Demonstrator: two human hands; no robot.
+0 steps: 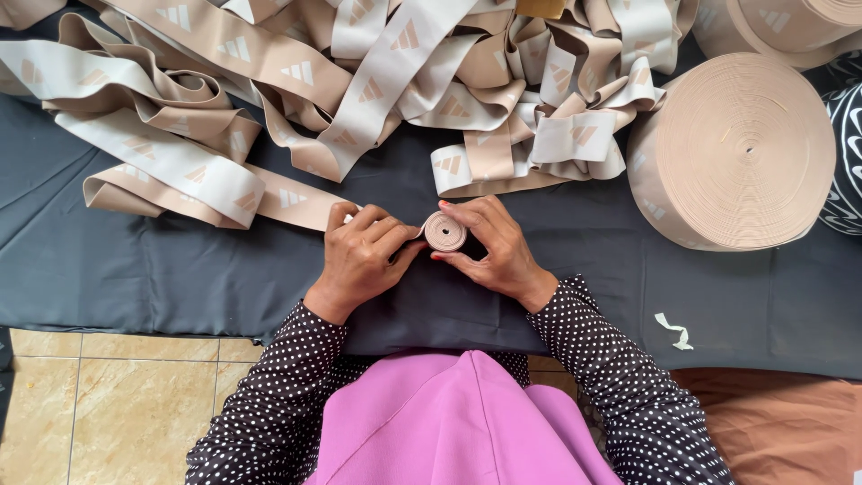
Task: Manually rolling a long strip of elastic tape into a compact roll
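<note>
Small roll [444,231] of beige elastic band sits upright on its edge between the two hands, its round coiled face turned up toward the camera. Right hand [492,250] is curled round the roll's right side, thumb below and fingertips above, closed on it. Left hand [364,251] presses against the roll's left side, fingers bent and pinched on the loose band [287,202] where it feeds into the coil. That band trails away to the left of the left hand, lying flat on the dark grey cloth [135,269].

Beyond both hands, on the far side, a tangled heap of band [359,81] in beige and pale grey spreads across the whole width, its nearest loops just beyond the knuckles. Well to the right of the right hand lies a large beige roll [741,148], flat face tilted toward the viewer. Open dark cloth lies to the left of the left hand and between the right hand and the large roll. Near the right forearm a small pale scrap [675,330] rests on the cloth. The cloth's near edge runs just below the wrists, with tan floor tiles [117,404] showing under the left elbow. Sleeves are dark with white dots; a pink garment [458,422] fills the bottom centre.
</note>
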